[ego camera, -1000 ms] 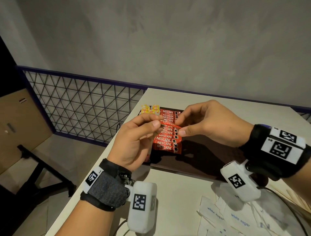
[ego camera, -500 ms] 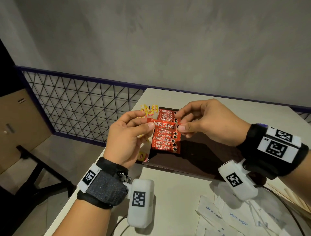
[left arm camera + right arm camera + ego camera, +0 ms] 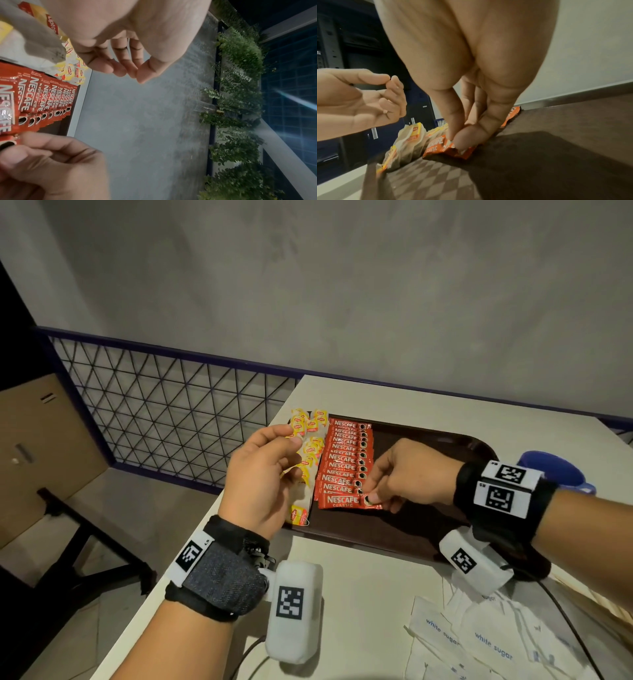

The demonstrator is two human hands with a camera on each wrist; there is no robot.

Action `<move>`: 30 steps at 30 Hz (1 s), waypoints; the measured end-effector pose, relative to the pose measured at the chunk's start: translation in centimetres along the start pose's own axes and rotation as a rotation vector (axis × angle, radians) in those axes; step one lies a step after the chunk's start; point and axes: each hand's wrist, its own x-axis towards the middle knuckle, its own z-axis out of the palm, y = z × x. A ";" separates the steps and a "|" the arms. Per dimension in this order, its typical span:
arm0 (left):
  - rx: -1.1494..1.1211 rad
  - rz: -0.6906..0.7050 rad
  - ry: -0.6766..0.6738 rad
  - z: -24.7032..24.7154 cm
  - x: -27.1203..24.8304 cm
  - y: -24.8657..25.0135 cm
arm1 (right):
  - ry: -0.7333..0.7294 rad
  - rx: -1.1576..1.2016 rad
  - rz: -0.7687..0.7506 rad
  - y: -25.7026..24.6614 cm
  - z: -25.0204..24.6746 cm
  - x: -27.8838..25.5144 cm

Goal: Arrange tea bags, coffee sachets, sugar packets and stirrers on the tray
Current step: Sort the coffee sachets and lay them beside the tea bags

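Observation:
On the dark brown tray (image 3: 428,529) lies a row of several red Nescafe sachets (image 3: 346,457), with yellow-tagged tea bags (image 3: 310,446) along its left side. My right hand (image 3: 375,498) pinches the right end of the nearest sachet (image 3: 342,501), which lies flat at the near end of the row. The right wrist view shows thumb and finger on that sachet (image 3: 436,150), low on the tray (image 3: 556,148). My left hand (image 3: 291,440) hovers above the tea bags, loosely curled and holding nothing; its thumb and forefinger tips touch.
White sugar packets (image 3: 479,642) lie loose on the pale table (image 3: 359,594) near its front right. A blue cup (image 3: 555,470) stands behind my right wrist. The table's left edge drops to a floor beside a mesh railing (image 3: 171,412).
Both hands held one sachet in the air above the row. The left hand has let go and drawn left over the tea bags; the right hand has brought the sachet down onto the tray.

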 end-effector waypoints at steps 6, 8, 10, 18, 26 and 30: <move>0.009 -0.015 0.012 -0.1 0.0 0.0 | -0.024 -0.006 0.041 -0.3 1.0 0.6; 0.010 -0.020 0.010 0.0 -0.1 0.0 | -0.031 -0.016 0.052 -0.4 1.1 0.6; 0.006 -0.029 0.011 0.0 -0.1 0.0 | -0.034 -0.026 0.064 -0.4 1.1 0.7; 0.003 -0.022 0.013 0.0 -0.2 0.0 | -0.015 -0.021 0.078 -0.4 1.2 0.8; 0.002 -0.032 0.013 0.0 -0.3 0.2 | -0.017 -0.028 0.086 -0.5 1.2 0.8; 0.012 -0.051 0.009 0.0 -0.4 0.3 | -0.027 -0.037 0.082 -0.5 1.3 0.7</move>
